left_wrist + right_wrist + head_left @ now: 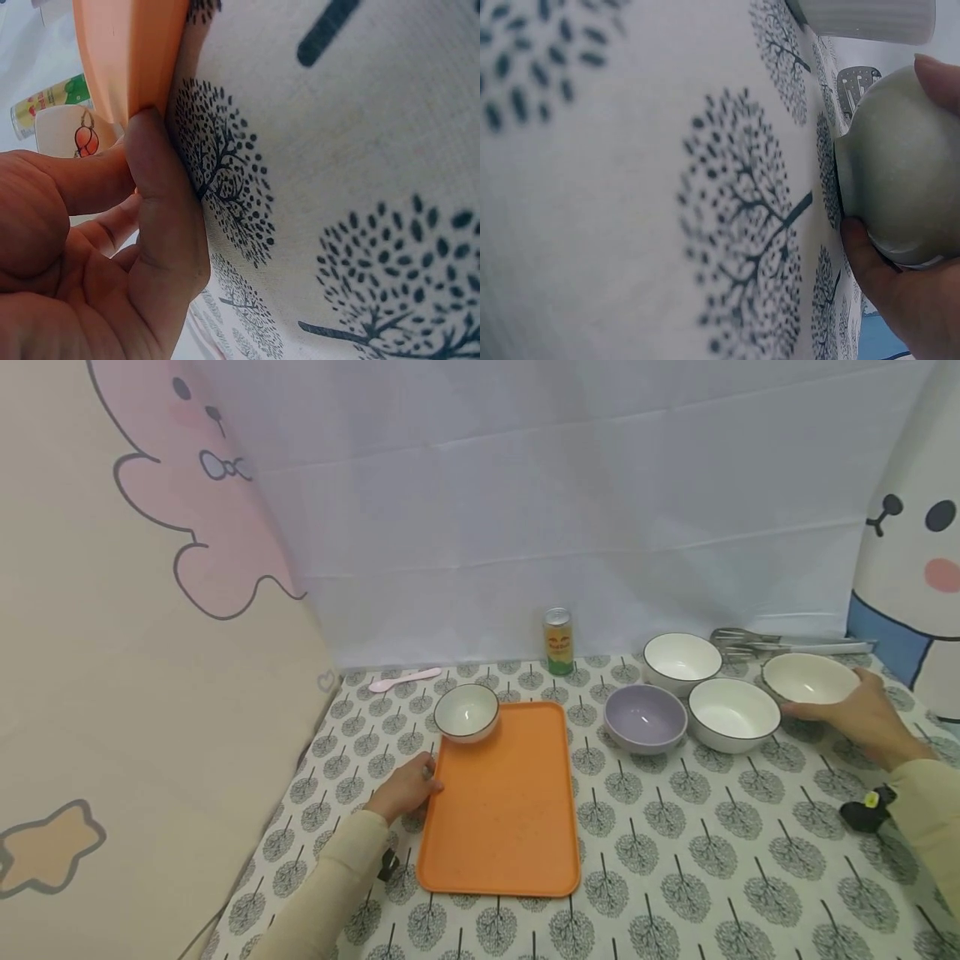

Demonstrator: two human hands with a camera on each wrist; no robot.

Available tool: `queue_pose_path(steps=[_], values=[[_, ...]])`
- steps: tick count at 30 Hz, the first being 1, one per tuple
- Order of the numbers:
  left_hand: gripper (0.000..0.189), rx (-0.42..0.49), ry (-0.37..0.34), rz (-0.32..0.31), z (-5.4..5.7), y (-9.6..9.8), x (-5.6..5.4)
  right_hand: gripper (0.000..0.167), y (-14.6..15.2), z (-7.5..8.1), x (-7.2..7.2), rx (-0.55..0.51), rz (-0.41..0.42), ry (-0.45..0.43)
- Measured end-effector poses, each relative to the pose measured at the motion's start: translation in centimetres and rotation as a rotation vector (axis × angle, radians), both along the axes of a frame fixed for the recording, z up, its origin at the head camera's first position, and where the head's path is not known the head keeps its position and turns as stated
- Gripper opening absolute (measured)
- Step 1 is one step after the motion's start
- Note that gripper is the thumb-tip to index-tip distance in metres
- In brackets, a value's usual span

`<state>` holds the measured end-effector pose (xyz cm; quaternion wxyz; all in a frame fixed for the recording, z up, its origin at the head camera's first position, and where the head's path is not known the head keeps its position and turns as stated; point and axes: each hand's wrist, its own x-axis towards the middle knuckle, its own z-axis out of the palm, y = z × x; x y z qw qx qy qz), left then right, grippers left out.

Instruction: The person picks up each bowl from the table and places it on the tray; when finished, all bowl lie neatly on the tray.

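Note:
My left hand (pixel 408 787) pinches the left edge of the orange tray (pixel 498 827), its fingertips against the rim in the left wrist view. On the tray's far left corner sits a small white bowl (pixel 467 714) with a dark rim. At the far right, my right hand (pixel 862 714) grips a cream bowl (pixel 810 678), thumb and fingers spread around its side. The right wrist view shows this bowl (pixel 907 172) from low down, its base close to the tablecloth; whether it touches the cloth is hard to tell.
Left of the cream bowl stand two white bowls (pixel 733 717) and a purple bowl (pixel 645 718), close together. Behind them lie metal kitchen utensils (pixel 795 645). A drink can (pixel 558 642) stands at the back, and a pink spoon (pixel 405 680) lies at the back left.

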<state>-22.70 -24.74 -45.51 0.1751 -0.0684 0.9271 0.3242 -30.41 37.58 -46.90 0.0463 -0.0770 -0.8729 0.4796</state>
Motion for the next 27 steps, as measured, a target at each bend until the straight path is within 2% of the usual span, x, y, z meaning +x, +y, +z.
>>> queue_pose_path(steps=[5, 11, 17, 27], values=[[0.024, 0.006, -0.002, 0.006, 0.0, -0.1, 0.0, 0.124, 0.3, 0.2, 0.5, 0.031, -0.061, -0.042], [0.022, 0.027, -0.001, 0.016, 0.1, -0.1, 0.0, 0.121, 0.1, 1.9, 1.0, 0.011, -0.094, -0.033], [0.022, 0.032, -0.004, 0.027, 0.1, -0.2, -0.1, 0.112, -1.3, 4.3, 1.0, -0.020, -0.020, 0.046], [0.023, 0.042, 0.002, 0.027, -0.5, -0.1, -0.2, 0.113, -5.7, 7.0, 1.0, -0.086, 0.137, 0.051]])
